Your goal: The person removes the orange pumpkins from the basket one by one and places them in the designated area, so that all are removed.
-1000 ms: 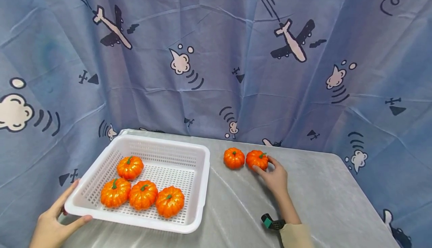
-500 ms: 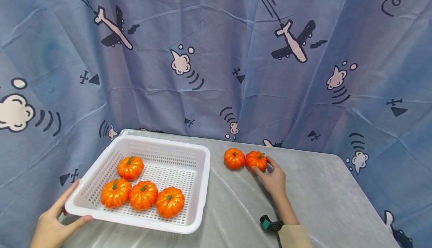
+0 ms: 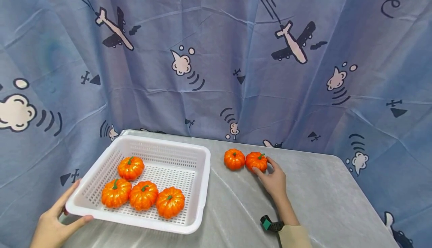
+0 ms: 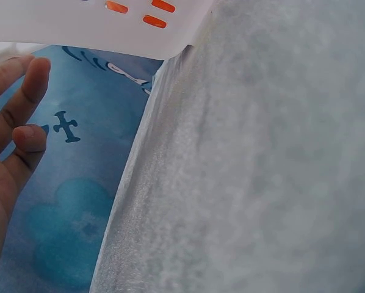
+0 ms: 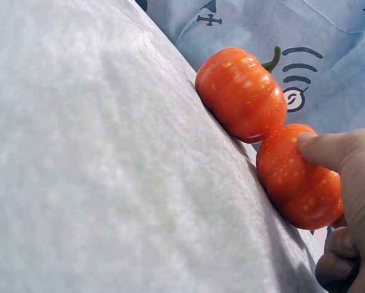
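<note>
At lower left the left hand [image 3: 50,223] holds the basket [image 3: 135,223]; right of centre, the right hand [image 3: 276,181], pinching the pumpkin [image 3: 255,161], should press evenly.

We see an open lane of bare surface [image 3: 221,206] between the white basket [image 3: 204,180] and two orange pumpkins [image 3: 234,159], narrowed at the front by a black wristband [image 3: 271,224] jutting left of the right forearm [image 3: 286,206]. A patterned curtain [image 3: 216,101] bars the back. No gap shows between that pair, and the right fingers [image 3: 272,163] block its right end; beyond them, we find broad room. Inside the basket, four pumpkins [image 3: 143,196] crowd the left and front, leaving the rear right open. The left fingers [image 3: 62,201] obstruct the near left corner.
</note>
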{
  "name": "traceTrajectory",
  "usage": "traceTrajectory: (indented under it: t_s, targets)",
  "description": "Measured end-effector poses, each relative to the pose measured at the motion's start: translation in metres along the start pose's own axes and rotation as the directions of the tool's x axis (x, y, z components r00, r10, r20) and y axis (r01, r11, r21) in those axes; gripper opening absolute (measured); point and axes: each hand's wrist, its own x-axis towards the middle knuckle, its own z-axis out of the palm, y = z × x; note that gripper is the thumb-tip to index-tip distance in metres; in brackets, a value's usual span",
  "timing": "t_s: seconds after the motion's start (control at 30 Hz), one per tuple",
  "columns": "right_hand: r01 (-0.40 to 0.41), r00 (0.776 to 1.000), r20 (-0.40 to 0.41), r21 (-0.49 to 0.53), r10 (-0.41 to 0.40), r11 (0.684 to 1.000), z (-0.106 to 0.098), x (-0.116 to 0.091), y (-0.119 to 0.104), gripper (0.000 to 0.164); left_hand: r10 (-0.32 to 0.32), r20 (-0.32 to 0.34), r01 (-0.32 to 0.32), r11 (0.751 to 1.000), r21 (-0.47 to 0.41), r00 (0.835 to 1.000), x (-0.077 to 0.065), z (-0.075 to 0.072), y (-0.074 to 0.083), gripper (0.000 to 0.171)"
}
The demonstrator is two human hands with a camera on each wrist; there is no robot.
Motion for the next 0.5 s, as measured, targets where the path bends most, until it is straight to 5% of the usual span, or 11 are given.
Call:
traceTrajectory:
  t_s: [0.5]
  targets:
    - [-0.02,0.999,0.041,-0.014,0.02,1.0,0.002,-0.0005,0.0017,0.086,-0.041,0.009,0.041,0.999,0.014,0.999,0.0003,-0.0009,-0.0007,0.112]
